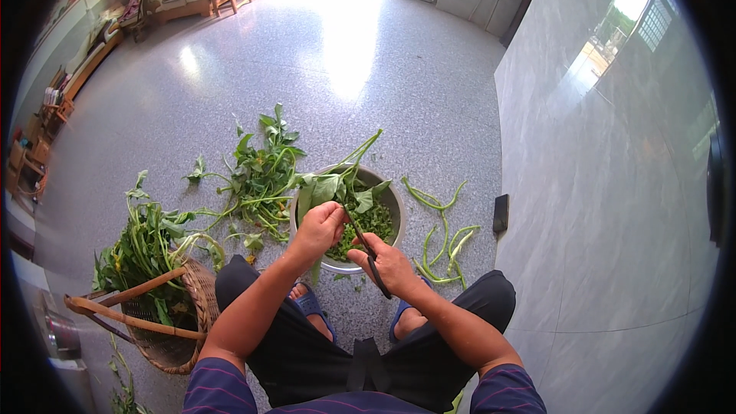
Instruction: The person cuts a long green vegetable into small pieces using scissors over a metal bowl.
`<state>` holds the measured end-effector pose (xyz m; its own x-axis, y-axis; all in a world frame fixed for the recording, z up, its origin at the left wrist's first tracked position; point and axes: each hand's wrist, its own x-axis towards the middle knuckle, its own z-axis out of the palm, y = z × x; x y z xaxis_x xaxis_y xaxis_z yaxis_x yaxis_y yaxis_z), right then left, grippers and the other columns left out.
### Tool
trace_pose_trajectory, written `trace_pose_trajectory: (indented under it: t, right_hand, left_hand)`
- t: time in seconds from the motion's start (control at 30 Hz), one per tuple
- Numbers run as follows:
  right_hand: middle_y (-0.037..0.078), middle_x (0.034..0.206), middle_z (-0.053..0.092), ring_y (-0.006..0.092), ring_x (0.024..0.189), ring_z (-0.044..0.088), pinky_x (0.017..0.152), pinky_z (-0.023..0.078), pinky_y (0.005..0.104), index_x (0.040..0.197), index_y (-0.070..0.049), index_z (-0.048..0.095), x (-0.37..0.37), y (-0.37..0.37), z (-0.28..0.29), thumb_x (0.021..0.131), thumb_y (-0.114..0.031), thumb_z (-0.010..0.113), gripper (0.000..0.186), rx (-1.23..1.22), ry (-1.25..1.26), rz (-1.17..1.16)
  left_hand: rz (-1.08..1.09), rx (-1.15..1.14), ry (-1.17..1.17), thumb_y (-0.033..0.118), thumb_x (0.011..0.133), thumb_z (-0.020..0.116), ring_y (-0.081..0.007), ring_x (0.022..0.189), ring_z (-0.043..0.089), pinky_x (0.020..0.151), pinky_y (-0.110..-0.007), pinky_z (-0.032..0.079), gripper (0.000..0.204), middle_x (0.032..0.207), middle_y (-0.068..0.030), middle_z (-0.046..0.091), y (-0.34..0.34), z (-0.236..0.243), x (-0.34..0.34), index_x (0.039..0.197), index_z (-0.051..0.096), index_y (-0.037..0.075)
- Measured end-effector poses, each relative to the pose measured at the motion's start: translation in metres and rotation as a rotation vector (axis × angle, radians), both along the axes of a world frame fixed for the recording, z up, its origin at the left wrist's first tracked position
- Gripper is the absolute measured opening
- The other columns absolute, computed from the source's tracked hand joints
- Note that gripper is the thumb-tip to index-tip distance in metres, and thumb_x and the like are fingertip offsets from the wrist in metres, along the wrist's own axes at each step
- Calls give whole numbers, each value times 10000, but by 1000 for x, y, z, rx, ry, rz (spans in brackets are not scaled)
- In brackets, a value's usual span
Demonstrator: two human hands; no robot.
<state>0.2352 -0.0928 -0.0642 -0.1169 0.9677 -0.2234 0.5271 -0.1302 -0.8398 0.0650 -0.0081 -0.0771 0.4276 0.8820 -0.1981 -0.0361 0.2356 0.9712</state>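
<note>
My left hand (316,230) is closed around a bunch of leafy green stems (326,186), whose leaves and stalks stick out beyond the fist. Dark-handled scissors (356,227) are in my right hand (391,267), and their blades reach up to the fingers of the left. Both hands are over the near side of a round metal basin (399,215) on the floor between my feet. Cut greens (373,220) lie inside the basin, partly hidden by my hands and the held leaves.
A wicker basket (201,310) full of leafy stems stands by my left knee. A pile of greens (264,165) lies left of the basin. Bare stalks (441,249) are scattered to its right. A dark phone-like object (501,213) leans against the grey wall (583,207).
</note>
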Motion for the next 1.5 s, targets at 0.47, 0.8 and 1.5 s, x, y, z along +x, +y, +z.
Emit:
trace_pose_trajectory:
  t: [0.47, 0.8, 1.5]
  right_hand:
    - [159, 814, 655, 289, 781, 661, 694, 492, 380, 1105, -78, 583, 1, 5, -20, 905, -488, 580, 456, 91, 177, -63]
    - [167, 887, 654, 346, 864, 648, 725, 494, 401, 1171, -126, 549, 2, 1, 1, 885, -450, 615, 437, 124, -163, 9]
    - [172, 810, 652, 370, 830, 646, 701, 485, 435, 1095, -91, 545, 2, 2, -1, 884, -530, 576, 488, 17, -86, -23]
  left_hand:
    - [-20, -256, -120, 166, 1001, 435, -69, 506, 378, 456, -218, 293, 180, 633, 27, 436, 2, 3, -5, 892, 522, 52]
    - [-53, 34, 86, 104, 981, 447, -79, 519, 422, 470, -243, 346, 169, 620, 20, 460, 0, 0, -1, 848, 525, 34]
    - [-28, -182, -58, 118, 987, 432, -59, 503, 385, 459, -224, 309, 166, 618, 46, 419, 1, 1, -2, 889, 536, 34]
